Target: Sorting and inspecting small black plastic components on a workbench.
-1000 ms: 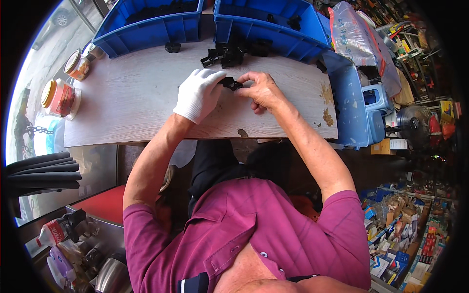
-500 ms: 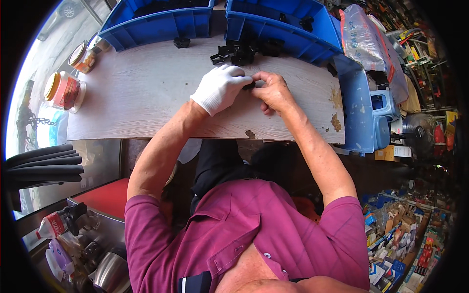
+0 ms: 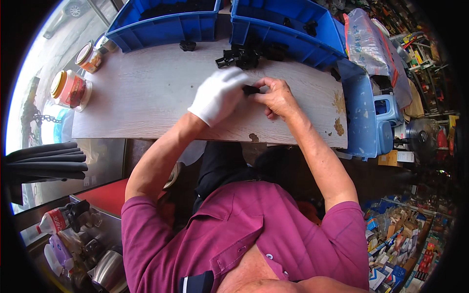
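My left hand (image 3: pixel 220 95), in a white glove, and my bare right hand (image 3: pixel 277 97) meet over a worn whitish table (image 3: pixel 146 97). Between their fingertips they pinch one small black plastic part (image 3: pixel 251 90), held just above the tabletop. A cluster of similar black parts (image 3: pixel 244 56) lies on the table just beyond my hands, and a single black part (image 3: pixel 187 46) sits further left.
Two blue plastic bins (image 3: pixel 166 27) (image 3: pixel 288 29) stand along the table's far edge with black parts inside. Two jars (image 3: pixel 71 90) (image 3: pixel 89 57) stand at the left end. A blue stool (image 3: pixel 361 115) and a clear bag (image 3: pixel 366 44) are on the right.
Both hands stay pinched together on the small black part and have shifted slightly on the table; the camera view has tilted a little.
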Available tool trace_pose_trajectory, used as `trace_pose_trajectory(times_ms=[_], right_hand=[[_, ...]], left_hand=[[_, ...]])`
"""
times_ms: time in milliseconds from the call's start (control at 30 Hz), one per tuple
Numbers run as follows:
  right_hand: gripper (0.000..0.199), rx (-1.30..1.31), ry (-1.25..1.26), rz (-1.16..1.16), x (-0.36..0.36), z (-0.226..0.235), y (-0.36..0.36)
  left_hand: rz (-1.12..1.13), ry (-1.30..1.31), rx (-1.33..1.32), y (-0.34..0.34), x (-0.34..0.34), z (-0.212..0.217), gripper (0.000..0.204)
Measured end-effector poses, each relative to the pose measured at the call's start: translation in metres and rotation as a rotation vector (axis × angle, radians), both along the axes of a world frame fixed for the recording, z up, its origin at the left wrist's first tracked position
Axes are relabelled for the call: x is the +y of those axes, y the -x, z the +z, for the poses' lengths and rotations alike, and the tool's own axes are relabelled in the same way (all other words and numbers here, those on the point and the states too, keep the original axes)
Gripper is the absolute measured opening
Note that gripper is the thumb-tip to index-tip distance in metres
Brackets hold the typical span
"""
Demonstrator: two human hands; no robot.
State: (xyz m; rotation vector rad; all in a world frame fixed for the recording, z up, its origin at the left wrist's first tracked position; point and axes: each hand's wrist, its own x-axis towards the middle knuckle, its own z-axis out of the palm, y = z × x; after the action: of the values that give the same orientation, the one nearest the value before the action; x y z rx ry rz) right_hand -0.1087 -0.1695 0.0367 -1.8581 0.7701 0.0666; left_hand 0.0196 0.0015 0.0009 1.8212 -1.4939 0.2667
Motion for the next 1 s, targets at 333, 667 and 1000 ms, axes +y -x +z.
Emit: trace_pose_trajectory(times_ms=[333, 667, 1000], right_hand=[[0.048, -0.175, -0.185, -0.192, -0.014, -0.005, 0.022], [0.034, -0.358, -0.074, -0.802, -0.130, -0.013, 0.081], [0.038, -0.333, -0.055, -0.606, -0.093, -0.008, 0.050]], left_hand=[[0.482, -0.169, -0.357, -0.152, 0.024, -0.010, 0.031], [0.317, 0.042, -0.491, -0.089, 0.054, 0.000, 0.021], [0.237, -0.104, -0.297, -0.032, 0.067, 0.008, 0.034]])
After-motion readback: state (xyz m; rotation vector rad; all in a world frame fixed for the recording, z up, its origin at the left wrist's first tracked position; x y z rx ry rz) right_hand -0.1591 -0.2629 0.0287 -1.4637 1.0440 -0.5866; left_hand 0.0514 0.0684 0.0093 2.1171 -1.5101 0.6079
